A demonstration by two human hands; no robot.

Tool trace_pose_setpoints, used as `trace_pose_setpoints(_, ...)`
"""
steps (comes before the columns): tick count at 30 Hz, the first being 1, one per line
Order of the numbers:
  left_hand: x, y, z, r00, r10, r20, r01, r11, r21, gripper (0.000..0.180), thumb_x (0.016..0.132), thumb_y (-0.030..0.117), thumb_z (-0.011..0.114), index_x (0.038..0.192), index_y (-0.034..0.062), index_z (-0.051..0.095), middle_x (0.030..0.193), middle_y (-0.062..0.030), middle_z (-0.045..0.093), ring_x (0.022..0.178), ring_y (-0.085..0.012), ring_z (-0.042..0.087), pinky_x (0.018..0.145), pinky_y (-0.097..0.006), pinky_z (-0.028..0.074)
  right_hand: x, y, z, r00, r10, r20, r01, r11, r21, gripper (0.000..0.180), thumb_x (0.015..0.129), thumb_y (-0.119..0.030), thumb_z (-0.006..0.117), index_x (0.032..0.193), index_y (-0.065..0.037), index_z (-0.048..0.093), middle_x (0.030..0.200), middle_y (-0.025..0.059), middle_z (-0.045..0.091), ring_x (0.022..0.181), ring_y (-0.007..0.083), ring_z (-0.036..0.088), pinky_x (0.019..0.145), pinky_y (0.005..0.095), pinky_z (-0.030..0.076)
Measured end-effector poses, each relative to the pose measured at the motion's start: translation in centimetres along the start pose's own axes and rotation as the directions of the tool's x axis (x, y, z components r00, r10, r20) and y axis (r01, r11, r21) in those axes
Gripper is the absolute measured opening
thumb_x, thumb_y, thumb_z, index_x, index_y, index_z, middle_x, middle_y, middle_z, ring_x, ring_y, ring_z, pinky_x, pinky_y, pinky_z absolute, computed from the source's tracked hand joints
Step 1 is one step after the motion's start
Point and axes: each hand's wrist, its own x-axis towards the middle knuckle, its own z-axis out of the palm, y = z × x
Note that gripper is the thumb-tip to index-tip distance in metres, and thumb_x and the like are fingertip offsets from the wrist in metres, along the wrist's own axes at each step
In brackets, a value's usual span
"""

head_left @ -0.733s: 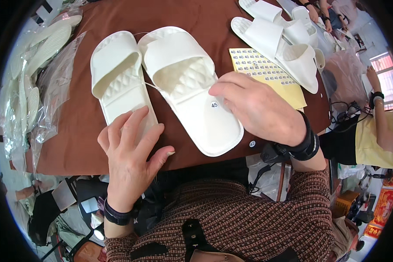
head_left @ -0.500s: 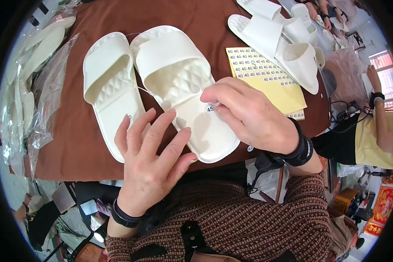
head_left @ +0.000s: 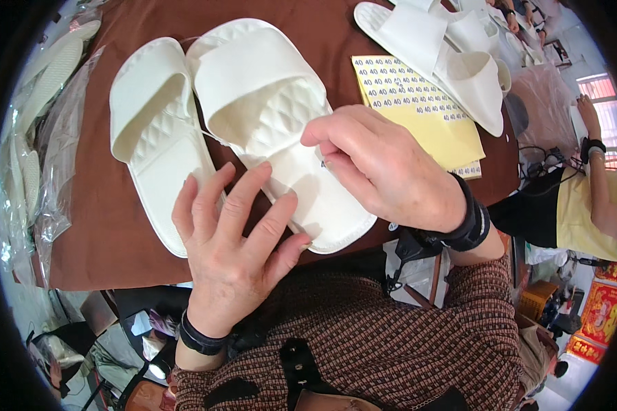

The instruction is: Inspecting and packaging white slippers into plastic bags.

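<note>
Two white slippers lie side by side on a brown table, joined by a thin thread. My left hand rests flat, fingers spread, across the heels of the left slipper and the right slipper. My right hand presses its fingertips onto the heel part of the right slipper's insole, where a small sticker shows. A yellow sheet of small round stickers lies just right of that slipper.
More white slippers are piled at the table's back right. Clear plastic bags holding flat white insoles lie along the left edge. Another person in a yellow top stands at the right.
My left hand slid forward from the left slipper's heel to lie across both heels. My right hand moved in over the right slipper's heel. The view has closed in on the slippers.
</note>
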Motion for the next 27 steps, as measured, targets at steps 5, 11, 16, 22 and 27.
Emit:
trace_pose_setpoints(5,-0.1,-0.2,-0.2,1.0,0.005,0.025,-0.006,0.999,0.035,0.043,0.079,0.039,0.076,0.115,0.0153,0.068,0.133,-0.0093,0.059,0.124,-0.0355,0.052,0.109,-0.055,0.031,0.4,0.1,0.3,1.0,-0.013,0.026,0.013,1.0,-0.009,0.03,0.079,0.009,0.055,0.107,-0.002,0.057,0.101,0.015,0.063,0.098,0.0366,0.061,0.082,0.0432,0.051)
trace_pose_setpoints(11,-0.2,-0.2,-0.1,1.0,0.005,0.019,-0.005,1.0,0.01,0.041,0.08,0.038,0.076,0.113,0.0153,0.069,0.133,-0.0087,0.059,0.123,-0.035,0.052,0.11,-0.055,0.031,0.5,0.3,0.5,0.999,-0.017,0.028,0.018,1.0,-0.021,0.03,0.079,0.008,0.057,0.107,-0.003,0.056,0.1,0.0153,0.063,0.098,0.0355,0.061,0.083,0.0436,0.051)
trace_pose_setpoints(16,-0.3,-0.2,-0.2,1.0,-0.012,0.023,0.012,1.0,-0.001,0.04,0.08,0.039,0.076,0.113,0.0156,0.069,0.133,-0.0082,0.059,0.123,-0.0348,0.052,0.11,-0.055,0.031,0.5,0.3,0.3,0.995,0.079,0.067,-0.085,0.993,0.084,0.03,0.08,0.005,0.059,0.108,-0.004,0.056,0.095,0.0143,0.062,0.09,0.0342,0.062,0.076,0.0432,0.051)
trace_pose_setpoints(22,0.0,-0.2,-0.1,1.0,-0.003,-0.001,0.003,0.999,-0.045,0.041,0.073,0.031,0.081,0.11,0.0164,0.071,0.13,-0.0089,0.058,0.117,-0.034,0.053,0.106,-0.057,0.03,0.3,0.0,-0.4,0.986,0.145,0.08,-0.156,0.973,0.168,0.029,0.082,0.005,0.058,0.109,-0.003,0.055,0.083,0.0107,0.059,0.076,0.0285,0.061,0.068,0.0378,0.05)
trace_pose_setpoints(27,-0.1,-0.2,-0.1,1.0,-0.013,-0.021,0.012,0.999,-0.044,0.04,0.074,0.032,0.08,0.11,0.0172,0.07,0.128,-0.012,0.056,0.118,-0.0336,0.053,0.107,-0.057,0.03,0.7,-1.7,-1.4,0.984,0.156,0.087,-0.173,0.955,0.242,0.027,0.083,0.005,0.057,0.109,-0.002,0.054,0.082,0.0106,0.058,0.073,0.0275,0.06,0.066,0.0363,0.049)
